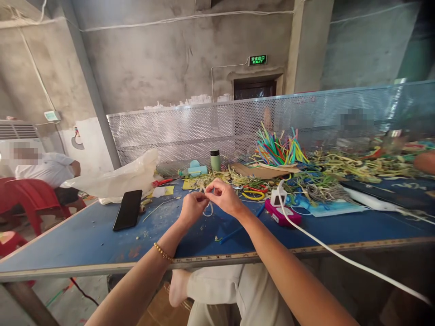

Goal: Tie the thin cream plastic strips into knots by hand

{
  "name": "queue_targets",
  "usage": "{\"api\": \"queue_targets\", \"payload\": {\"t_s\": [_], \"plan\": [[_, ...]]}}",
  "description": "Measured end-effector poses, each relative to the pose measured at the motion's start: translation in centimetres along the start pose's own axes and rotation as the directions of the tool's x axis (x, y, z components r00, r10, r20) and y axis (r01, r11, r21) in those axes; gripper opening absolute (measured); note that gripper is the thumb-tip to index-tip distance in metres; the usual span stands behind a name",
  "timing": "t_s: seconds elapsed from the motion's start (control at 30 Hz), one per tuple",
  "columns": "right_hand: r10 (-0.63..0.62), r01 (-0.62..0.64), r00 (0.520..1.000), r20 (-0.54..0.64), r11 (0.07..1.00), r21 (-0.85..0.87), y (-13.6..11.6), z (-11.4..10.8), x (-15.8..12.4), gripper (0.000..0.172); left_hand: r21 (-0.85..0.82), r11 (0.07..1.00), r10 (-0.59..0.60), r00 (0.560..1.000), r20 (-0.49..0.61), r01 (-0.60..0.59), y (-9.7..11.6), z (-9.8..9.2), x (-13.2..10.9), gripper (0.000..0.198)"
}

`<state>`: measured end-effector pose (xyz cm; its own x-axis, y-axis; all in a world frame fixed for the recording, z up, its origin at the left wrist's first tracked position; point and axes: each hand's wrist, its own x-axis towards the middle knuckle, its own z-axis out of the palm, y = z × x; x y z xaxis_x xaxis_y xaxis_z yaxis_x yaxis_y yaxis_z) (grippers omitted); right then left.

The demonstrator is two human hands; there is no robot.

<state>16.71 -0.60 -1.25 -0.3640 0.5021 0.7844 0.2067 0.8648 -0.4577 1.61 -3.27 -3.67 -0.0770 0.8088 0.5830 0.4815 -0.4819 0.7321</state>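
Above the blue table (81, 240), my left hand (192, 207) and my right hand (224, 196) meet at the fingertips. Both are closed in a pinch on a thin whitish strand (208, 212), which curls in a loop below the fingers. A bracelet of gold beads (162, 251) circles my left wrist. To the left of my hands lies a black phone (128, 210). A blue pipe cleaner (234, 234) lies on the table below my right forearm.
Behind my hands are a green bottle (215, 161), colourful pipe cleaners (278, 147) and plant scraps (360, 165). A pink power strip (282, 213) with a white cable sits on the right. A perforated metal screen (176, 133) borders the table. Someone in white (50, 168) sits at left.
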Motion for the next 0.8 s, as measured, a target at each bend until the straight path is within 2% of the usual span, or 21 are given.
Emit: {"api": "queue_targets", "payload": {"t_s": [0.13,0.23,0.33,0.43,0.6,0.7,0.8], "plan": [[-0.058,0.058,0.998,0.000,0.998,-0.024,-0.5,0.1,-0.3,0.005,-0.277,0.945,-0.189,0.982,-0.027,0.175,-0.2,-0.4,0.3,0.010],[-0.107,0.110,0.994,0.034,0.986,-0.122,-0.7,0.3,-0.6,0.008,-0.505,0.821,-0.291,0.956,0.028,0.265,-0.1,-0.8,0.3,0.009],[-0.152,0.170,0.984,0.090,0.955,-0.243,-0.6,0.4,-1.0,0.012,-0.640,0.700,-0.344,0.935,0.088,0.318,0.0,-1.1,0.4,0.016],[-0.177,0.218,0.974,0.139,0.898,-0.381,-0.2,0.4,-1.2,0.015,-0.676,0.653,-0.353,0.927,0.128,0.342,0.0,-1.3,0.4,0.020],[-0.208,0.283,0.958,0.198,0.801,-0.528,0.3,0.3,-1.3,0.020,-0.679,0.645,-0.368,0.921,0.126,0.351,0.0,-1.3,0.5,0.018],[-0.249,0.297,0.955,0.162,0.839,-0.456,0.1,0.2,-1.2,0.019,-0.674,0.651,-0.378,0.919,0.112,0.350,0.0,-1.3,0.5,0.019],[-0.222,0.230,0.973,0.063,0.950,-0.209,-0.2,0.5,-1.0,0.014,-0.650,0.679,-0.368,0.924,0.102,0.342,0.0,-1.3,0.4,0.020]]}}
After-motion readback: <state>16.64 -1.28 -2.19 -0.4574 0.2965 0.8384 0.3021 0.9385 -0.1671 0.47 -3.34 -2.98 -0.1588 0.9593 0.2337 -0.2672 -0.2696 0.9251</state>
